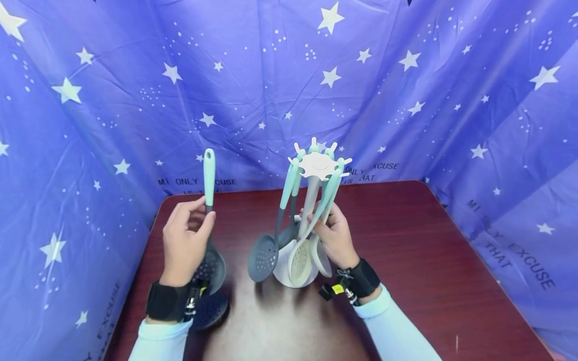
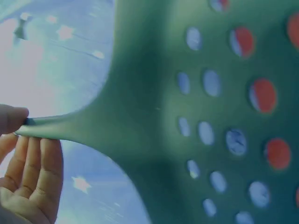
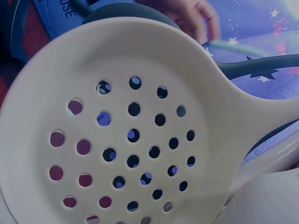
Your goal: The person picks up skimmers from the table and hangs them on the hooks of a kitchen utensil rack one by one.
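My left hand (image 1: 185, 238) pinches a dark grey skimmer (image 1: 209, 178) at its neck, just below the mint handle, which points up. In the left wrist view the skimmer's perforated head (image 2: 154, 112) is close to the camera, with thumb and fingertips on its narrow shaft. My right hand (image 1: 337, 238) grips the white utensil stand (image 1: 310, 205) around its post, partly hidden behind hanging utensils. On the stand hang a dark skimmer (image 1: 263, 258), a cream skimmer (image 1: 300, 263) and several other mint-handled utensils. The cream skimmer fills much of the right wrist view.
A dark round shape (image 1: 211, 312) shows on the table under the held skimmer, partly behind the left wrist. The reddish-brown table (image 1: 406, 235) extends right of the stand. A blue star-patterned curtain (image 1: 271, 90) surrounds the table at the back and sides.
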